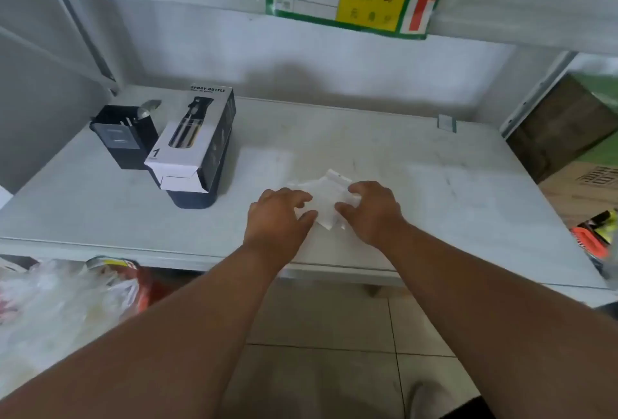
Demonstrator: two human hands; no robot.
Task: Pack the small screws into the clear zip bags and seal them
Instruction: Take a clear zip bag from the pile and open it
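At the counter [434,184], my left hand [277,218] and right hand [374,211] pinch clear zip bags [326,199]; separating one likely comes next.

Both your forearms reach forward, bare, converging toward the middle. Your left hand [279,218] lies palm down, fingers bent and spread, thumb angled inward toward the other hand. Your right hand [373,209] mirrors it, palm down, fingers curled, thumb pointing left. The two hands sit close together, thumbs near each other but apart. Wrists are low and roughly level.
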